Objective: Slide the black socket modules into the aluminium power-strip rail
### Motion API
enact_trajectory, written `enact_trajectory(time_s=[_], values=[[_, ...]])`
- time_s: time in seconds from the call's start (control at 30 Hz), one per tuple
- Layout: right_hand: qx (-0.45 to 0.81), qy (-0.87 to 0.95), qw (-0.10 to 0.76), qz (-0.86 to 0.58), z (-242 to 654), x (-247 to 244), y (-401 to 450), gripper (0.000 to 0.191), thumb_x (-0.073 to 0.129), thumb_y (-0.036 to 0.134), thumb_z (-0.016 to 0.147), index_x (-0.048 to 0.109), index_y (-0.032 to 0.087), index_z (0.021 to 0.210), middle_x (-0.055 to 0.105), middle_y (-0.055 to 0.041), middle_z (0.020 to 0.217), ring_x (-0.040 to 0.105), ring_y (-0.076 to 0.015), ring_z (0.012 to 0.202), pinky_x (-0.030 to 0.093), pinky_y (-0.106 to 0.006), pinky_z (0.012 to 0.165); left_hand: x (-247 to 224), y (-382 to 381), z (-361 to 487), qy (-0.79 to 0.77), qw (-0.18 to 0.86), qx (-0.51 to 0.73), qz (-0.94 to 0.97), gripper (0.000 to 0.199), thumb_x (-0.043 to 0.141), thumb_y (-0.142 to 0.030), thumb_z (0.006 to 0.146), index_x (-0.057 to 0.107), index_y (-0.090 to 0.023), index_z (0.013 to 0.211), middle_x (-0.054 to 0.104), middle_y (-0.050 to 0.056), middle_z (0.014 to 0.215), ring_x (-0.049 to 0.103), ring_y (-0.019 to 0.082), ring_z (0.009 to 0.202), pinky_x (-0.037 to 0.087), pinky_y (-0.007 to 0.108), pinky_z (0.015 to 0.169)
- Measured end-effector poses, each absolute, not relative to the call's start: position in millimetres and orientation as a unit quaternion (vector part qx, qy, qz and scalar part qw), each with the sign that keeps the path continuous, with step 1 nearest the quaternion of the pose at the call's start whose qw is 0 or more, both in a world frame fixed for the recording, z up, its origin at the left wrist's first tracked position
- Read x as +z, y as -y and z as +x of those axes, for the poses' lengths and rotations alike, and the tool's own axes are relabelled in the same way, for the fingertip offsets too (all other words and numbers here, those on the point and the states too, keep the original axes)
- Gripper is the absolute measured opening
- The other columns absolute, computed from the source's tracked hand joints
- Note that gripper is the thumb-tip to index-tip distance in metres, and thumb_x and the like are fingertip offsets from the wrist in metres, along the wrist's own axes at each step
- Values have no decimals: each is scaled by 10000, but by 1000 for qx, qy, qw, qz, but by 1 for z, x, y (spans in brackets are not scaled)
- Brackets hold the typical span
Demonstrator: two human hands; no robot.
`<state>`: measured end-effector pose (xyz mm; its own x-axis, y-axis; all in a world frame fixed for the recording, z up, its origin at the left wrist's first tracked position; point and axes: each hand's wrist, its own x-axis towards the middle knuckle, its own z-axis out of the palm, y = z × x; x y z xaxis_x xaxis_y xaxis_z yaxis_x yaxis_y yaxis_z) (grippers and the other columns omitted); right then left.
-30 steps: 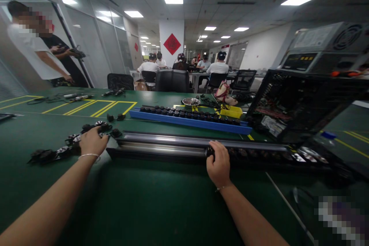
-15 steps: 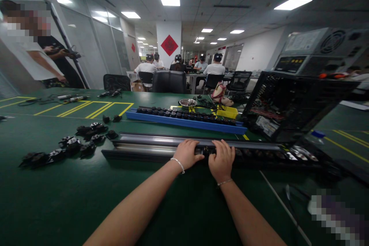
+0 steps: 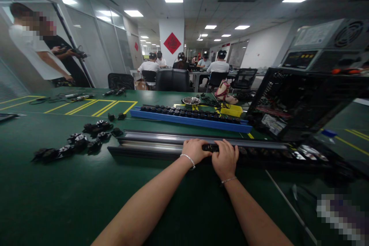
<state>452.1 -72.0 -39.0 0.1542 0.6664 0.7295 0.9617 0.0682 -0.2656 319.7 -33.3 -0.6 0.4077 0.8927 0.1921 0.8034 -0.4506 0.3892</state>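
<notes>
A long black rail with a shiny metal channel lies across the table in front of me. My left hand reaches over it with curled fingers, gripping the left side of a small black part in the channel. Close beside it, my right hand closes on the same part from the right, fingers over the rail's far side. The fingers partly cover the part, so its exact kind does not show. Right of my hands, several similar dark parts sit in a row along the rail.
Loose black parts lie left of the rail. Behind it stand a blue rail filled with black parts, a metal bowl and a yellow tray. An opened computer case rises at right. People stand at far left.
My left hand has moved closer to my right, its thumb now nearly meeting the right hand at the black part. The whole view has shifted slightly.
</notes>
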Motion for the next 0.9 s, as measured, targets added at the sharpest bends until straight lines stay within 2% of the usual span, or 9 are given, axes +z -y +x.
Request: enact_trajectory(time_s=[0.5, 0.9], values=[[-183, 626, 392, -649, 452, -40, 71, 389, 394, 120, 683, 588, 179, 1015, 624, -80, 1040, 467, -228, 1103, 145, -485, 1031, 3, 28, 309, -505, 131, 173, 835, 446, 605, -553, 666, 609, -328, 1051, 647, -21, 1080, 544, 214, 1041, 397, 357, 894], [-188, 622, 386, -655, 452, -39, 72, 380, 395, 122, 679, 589, 172, 1002, 628, -83, 1037, 474, -222, 1100, 157, -482, 1029, 7, 26, 291, -507, 129, 176, 834, 422, 636, -530, 641, 631, -329, 1013, 654, -28, 1073, 533, 220, 1052, 375, 375, 930]])
